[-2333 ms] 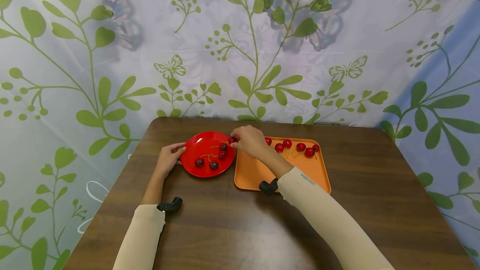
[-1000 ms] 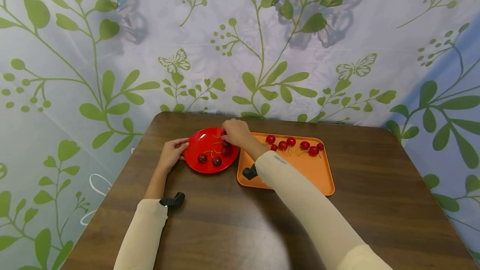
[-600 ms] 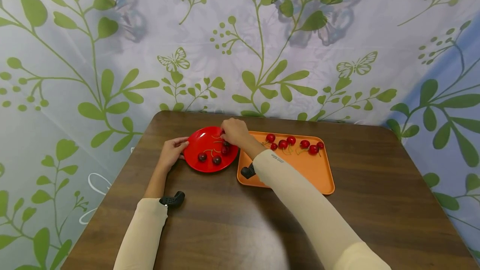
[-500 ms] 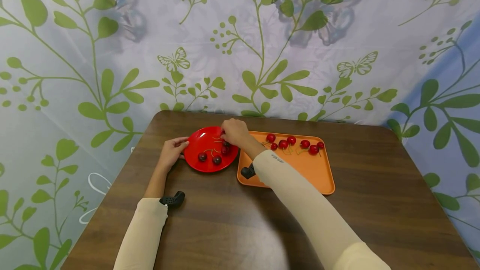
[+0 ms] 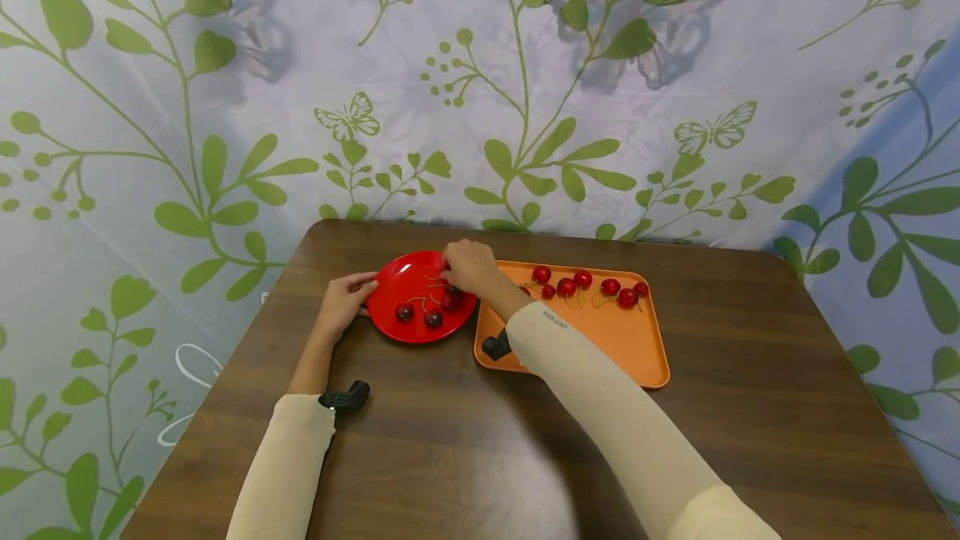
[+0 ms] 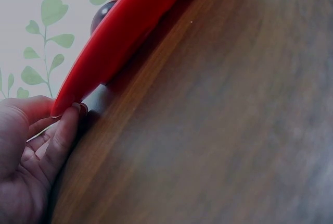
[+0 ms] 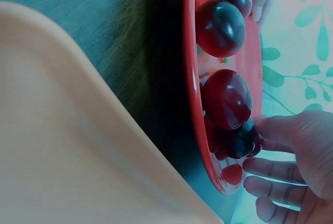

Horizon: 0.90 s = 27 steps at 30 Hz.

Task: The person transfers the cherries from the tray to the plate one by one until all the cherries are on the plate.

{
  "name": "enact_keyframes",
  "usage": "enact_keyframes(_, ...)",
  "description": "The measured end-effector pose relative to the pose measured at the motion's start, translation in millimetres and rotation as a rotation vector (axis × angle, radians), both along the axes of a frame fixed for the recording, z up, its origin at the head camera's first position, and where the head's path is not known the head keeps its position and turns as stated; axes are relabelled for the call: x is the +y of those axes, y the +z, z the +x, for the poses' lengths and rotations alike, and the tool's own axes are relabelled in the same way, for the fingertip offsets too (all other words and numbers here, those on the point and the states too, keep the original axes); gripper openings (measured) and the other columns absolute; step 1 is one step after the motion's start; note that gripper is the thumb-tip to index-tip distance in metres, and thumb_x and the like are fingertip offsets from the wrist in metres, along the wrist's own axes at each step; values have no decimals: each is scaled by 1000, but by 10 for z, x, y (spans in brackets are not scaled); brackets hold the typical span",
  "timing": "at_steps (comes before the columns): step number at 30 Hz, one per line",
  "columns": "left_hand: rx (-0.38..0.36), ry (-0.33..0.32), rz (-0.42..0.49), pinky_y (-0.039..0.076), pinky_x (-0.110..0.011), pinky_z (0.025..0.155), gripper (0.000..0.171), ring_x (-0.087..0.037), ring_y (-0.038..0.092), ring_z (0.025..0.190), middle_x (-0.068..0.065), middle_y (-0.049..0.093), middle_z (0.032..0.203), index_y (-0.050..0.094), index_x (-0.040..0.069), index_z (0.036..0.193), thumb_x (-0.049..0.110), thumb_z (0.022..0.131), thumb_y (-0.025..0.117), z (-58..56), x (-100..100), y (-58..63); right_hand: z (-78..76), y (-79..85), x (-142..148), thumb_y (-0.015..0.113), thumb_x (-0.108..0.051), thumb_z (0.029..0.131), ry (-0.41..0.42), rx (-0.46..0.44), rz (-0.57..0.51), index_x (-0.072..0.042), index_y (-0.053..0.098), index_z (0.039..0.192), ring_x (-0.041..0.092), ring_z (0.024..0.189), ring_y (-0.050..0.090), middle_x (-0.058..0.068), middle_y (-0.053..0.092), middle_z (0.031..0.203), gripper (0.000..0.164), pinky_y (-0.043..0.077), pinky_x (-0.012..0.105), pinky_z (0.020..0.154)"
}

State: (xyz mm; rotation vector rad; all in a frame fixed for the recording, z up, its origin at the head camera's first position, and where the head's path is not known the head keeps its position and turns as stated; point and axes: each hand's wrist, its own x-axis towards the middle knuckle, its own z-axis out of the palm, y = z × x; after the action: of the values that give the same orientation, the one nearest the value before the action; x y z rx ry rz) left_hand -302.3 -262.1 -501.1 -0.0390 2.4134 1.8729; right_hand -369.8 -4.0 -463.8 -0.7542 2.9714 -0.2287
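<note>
A round red plate (image 5: 402, 276) holds several dark red cherries (image 5: 433, 319) with thin stems. My left hand (image 5: 342, 304) pinches its left rim, thumb on top and fingers underneath. In the left wrist view the plate (image 6: 112, 44) is seen edge-on, the left hand (image 6: 39, 151) at its lower end. My right hand (image 5: 471, 267) is over the plate's right side, hiding part of it. In the right wrist view, the right hand's (image 7: 296, 166) thumb and forefinger close on a dark cherry (image 7: 239, 141) at the plate's edge, beside a larger-looking red cherry (image 7: 227, 99).
An orange tray (image 5: 600, 348) stands right of the plate, with several bright red cherries (image 5: 566, 287) along its far side. My right forearm crosses it. The wooden table (image 5: 420, 440) ends at the back before a leaf-patterned curtain (image 5: 420, 107).
My right hand has moved left from the gap between tray and plate to over the plate, carrying a red cherry. Lately it has barely shifted. The left hand has kept hold of the rim.
</note>
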Motion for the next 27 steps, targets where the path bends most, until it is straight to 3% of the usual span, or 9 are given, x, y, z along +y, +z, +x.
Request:
enact_keyframes(4,2,1,-1,62,-35,60,37,-12,66,69,-16,70,107,61,-7,134,9,101,63,-12,9,-4,4,19,30,73,-34,95,-5,31,-21,-23,79,95,12,70,60,-7,69,82,13,51,30,54)
enact_keyframes(8,-10,2,1,62,-35,60,37,-12,66,68,-11,70,104,61,-7,134,9,101,63,-16,9,-15,23,96,71,73,-38,94,-28,66,-54,-23,80,106,14,81,66,-6,73,98,20,56,32,58)
enact_keyframes(13,-6,10,6,62,-34,60,37,-13,67,68,-15,71,107,62,-6,134,9,101,63,-21,-2,-25,76,260,143,72,-39,95,-42,68,-98,-22,77,114,17,92,67,-4,73,112,26,59,35,68)
enact_keyframes(18,3,0,-14,62,-35,60,37,-14,66,68,-21,69,111,62,-6,134,10,101,63,-14,5,-14,131,354,266,70,-39,96,-50,74,-146,-22,76,116,16,89,66,-5,72,109,27,57,33,67)
enact_keyframes(27,1,4,-1,62,-32,59,37,-12,66,68,-21,69,112,61,-7,134,10,101,63,-5,3,-14,263,472,550,70,-40,96,-67,75,-251,-18,76,117,15,84,63,-4,69,98,31,56,35,66)
